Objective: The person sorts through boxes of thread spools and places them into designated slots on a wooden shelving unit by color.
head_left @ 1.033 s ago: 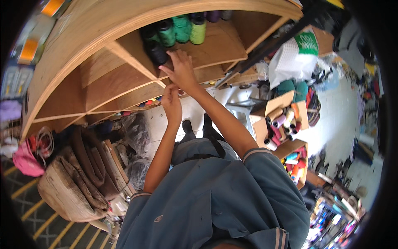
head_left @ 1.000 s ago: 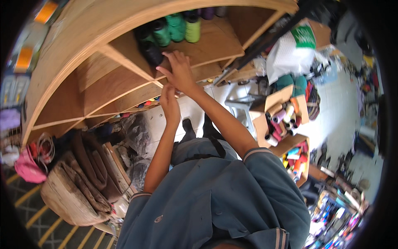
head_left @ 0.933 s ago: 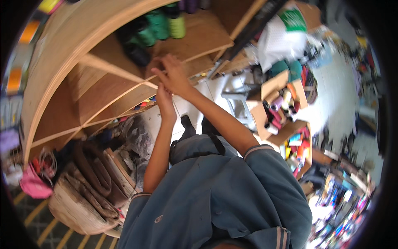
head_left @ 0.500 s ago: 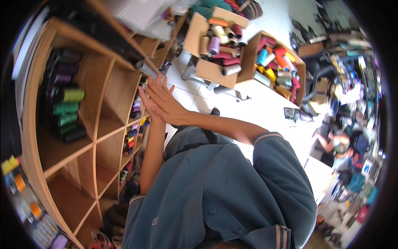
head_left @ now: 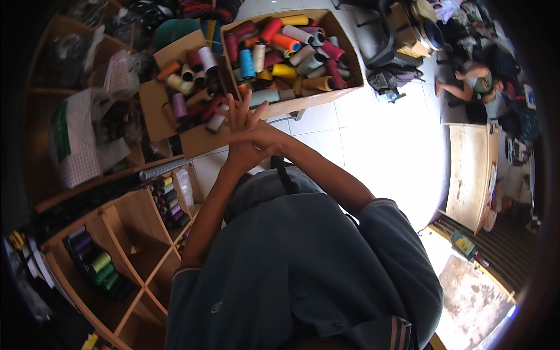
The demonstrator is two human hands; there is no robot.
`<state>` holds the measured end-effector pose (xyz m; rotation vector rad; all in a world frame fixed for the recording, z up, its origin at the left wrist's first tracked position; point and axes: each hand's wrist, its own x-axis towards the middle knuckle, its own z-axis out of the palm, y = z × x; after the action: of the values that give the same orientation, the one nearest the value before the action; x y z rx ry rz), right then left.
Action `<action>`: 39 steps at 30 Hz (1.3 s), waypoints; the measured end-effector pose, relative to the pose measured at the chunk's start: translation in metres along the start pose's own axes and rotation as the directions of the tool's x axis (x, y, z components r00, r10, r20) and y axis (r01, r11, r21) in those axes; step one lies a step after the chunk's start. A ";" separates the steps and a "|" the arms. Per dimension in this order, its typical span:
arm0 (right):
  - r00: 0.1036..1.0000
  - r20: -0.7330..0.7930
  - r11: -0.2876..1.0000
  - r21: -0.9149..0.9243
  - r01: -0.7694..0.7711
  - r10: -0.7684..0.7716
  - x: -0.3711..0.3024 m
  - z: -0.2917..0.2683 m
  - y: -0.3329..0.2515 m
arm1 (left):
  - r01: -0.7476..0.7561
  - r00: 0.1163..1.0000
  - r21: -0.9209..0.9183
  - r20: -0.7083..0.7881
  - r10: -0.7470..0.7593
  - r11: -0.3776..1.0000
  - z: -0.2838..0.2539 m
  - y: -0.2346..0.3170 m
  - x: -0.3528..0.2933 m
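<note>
My left hand (head_left: 242,154) is raised in front of my body, fingers apart and pointing away from me. Across it lies my right hand (head_left: 261,135), touching it, with its fingers stretched out and partly overlapping the left ones. Neither hand holds any object. Just beyond the fingertips stand two open cardboard boxes of thread cones. The smaller box (head_left: 153,111) is on the left, holding purple, white, cream and dark red thread cones (head_left: 179,105). The larger box (head_left: 326,98) is packed with red, orange, yellow, blue and grey thread cones (head_left: 284,71).
At lower left is a wooden cubby shelf (head_left: 125,262) with dark, purple and green thread cones (head_left: 100,262). Plastic bags (head_left: 87,140) lie on another shelf farther left. A black bag (head_left: 391,81) is on the tiled floor (head_left: 373,128). Another person (head_left: 475,81) sits at far right.
The view has swung left to right, so the boxes now appear nearer my hands and the shelf lower. My hands, earlier laid palm to palm, now cross with fingers more spread.
</note>
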<state>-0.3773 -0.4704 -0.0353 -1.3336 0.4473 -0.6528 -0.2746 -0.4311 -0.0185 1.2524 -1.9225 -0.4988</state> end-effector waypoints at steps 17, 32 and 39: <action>0.893 -0.399 0.869 -0.344 -0.356 0.207 -0.013 -0.114 0.010 | 0.375 0.927 -0.786 0.321 -0.195 0.491 0.082 -0.027 0.104; 0.897 -0.277 0.509 -0.748 -0.426 0.344 -0.015 -0.204 0.080 | 0.252 0.765 0.142 0.576 -0.287 0.957 0.101 -0.167 0.075; 0.978 -0.134 0.826 -0.525 -0.204 0.157 0.010 -0.235 0.157 | 0.568 0.702 0.255 0.347 -0.623 0.782 0.152 -0.197 0.093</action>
<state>-0.4926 -0.6354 -0.2338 -1.7705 0.8641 -0.4362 -0.2967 -0.6141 -0.2101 2.0102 -1.8605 -1.0648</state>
